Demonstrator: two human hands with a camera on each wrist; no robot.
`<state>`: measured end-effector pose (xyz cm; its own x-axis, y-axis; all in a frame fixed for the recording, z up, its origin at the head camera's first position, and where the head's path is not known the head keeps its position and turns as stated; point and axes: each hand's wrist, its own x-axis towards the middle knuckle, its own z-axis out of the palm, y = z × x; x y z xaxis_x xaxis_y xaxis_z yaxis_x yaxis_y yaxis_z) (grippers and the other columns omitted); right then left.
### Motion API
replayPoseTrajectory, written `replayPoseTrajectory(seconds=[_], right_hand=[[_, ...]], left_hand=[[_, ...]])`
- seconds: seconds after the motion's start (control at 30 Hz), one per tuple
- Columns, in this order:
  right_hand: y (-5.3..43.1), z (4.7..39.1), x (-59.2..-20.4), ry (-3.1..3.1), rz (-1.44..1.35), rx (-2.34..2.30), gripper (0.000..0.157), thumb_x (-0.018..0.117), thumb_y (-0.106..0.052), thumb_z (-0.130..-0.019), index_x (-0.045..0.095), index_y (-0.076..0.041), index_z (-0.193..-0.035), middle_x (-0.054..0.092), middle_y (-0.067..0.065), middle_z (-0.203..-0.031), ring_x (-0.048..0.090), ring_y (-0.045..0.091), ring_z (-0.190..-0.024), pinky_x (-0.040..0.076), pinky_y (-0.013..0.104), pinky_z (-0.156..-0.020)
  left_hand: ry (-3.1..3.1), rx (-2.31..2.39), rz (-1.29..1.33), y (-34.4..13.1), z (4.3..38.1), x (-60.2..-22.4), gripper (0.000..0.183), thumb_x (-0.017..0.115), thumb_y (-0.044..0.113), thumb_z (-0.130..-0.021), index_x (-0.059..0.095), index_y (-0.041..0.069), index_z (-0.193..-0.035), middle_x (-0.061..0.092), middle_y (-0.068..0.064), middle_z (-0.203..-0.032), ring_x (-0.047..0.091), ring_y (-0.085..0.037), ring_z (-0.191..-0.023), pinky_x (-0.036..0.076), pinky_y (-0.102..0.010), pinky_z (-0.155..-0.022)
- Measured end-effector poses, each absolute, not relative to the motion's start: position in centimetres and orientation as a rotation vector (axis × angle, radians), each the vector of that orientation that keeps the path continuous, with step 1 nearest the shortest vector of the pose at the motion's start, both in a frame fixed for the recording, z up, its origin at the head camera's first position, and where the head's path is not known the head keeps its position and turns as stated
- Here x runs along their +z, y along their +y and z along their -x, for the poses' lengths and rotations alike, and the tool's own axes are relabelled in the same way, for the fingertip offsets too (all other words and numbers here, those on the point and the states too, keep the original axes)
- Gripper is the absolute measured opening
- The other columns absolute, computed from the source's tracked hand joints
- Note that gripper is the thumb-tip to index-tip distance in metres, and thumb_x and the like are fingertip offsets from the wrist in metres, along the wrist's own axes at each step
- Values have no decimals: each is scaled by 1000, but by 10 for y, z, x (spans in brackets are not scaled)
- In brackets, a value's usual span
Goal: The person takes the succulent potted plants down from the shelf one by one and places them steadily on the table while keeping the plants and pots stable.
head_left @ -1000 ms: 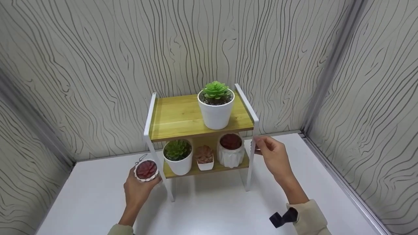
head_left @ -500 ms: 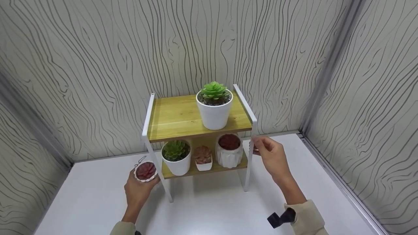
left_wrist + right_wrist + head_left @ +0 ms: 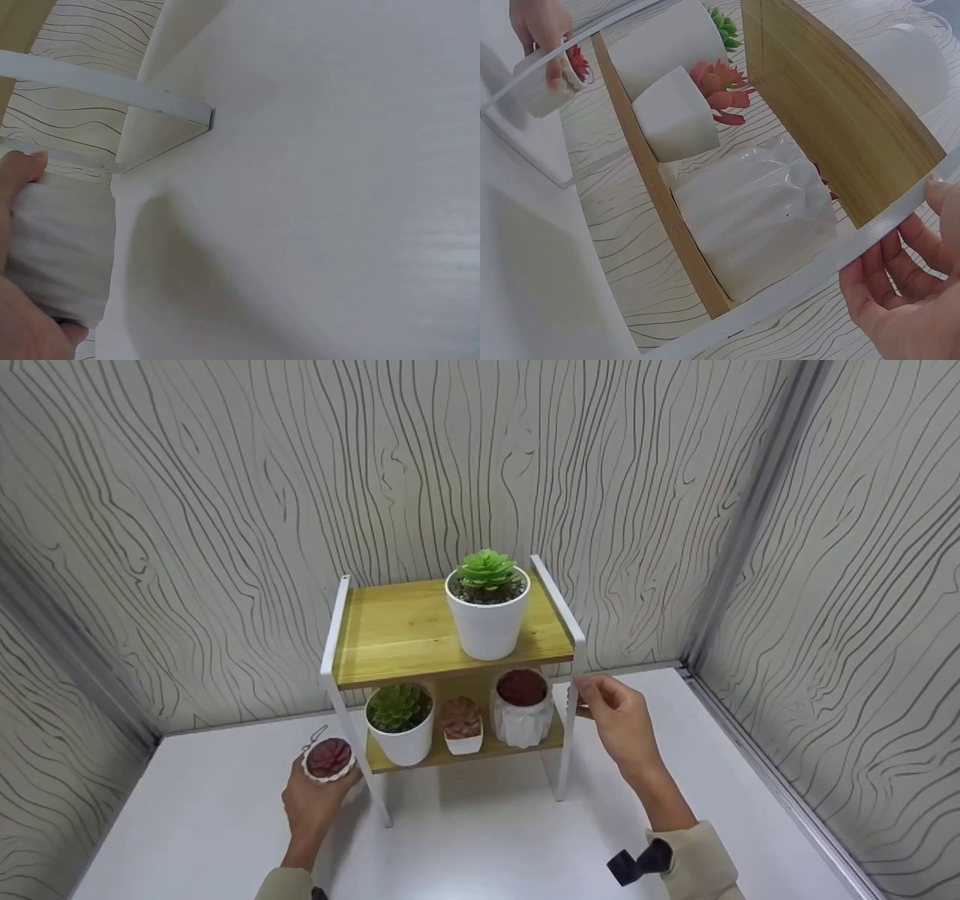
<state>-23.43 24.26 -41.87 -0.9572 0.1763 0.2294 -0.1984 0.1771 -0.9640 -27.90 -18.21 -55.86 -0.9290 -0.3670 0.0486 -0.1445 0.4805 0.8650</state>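
My left hand [image 3: 311, 804] grips a small white pot with a red succulent [image 3: 328, 757], held beside the left legs of a two-tier plant shelf [image 3: 390, 634]. The left wrist view shows fingers and thumb round the pot's pale side [image 3: 64, 244]. At the shelf's right side, my right hand [image 3: 622, 724] pinches the white metal frame [image 3: 832, 262] just below the top board, its thumb in front and fingers curled behind. On the top board stands a white pot with a light green succulent [image 3: 487, 619].
Along the lower board stand a white pot with a dark green succulent [image 3: 405, 735], a small square pot with a pink succulent [image 3: 463, 735] and a ribbed white pot [image 3: 523, 724] with a dark red one. A thin wire loop [image 3: 315, 735] shows behind the left hand.
The shelf and both hands shift slightly left together in the head view. Both holds look the same, and the potted plants keep their places on the boards.
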Motion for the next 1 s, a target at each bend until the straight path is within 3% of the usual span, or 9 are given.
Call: replayPoseTrajectory(seconds=[1.0], right_hand=[[242,235,-422,-2143,-13,1870,25,61,-24,-108,73,-2,-108,74,5,-103,74,14,-101,63,26,-92]], left_hand=[[-2524,-1406,-405,-170,289,-582,98,87,30,-84,35,-13,-154,49,-40,-151,48,-54,-143,45,-66,-115]])
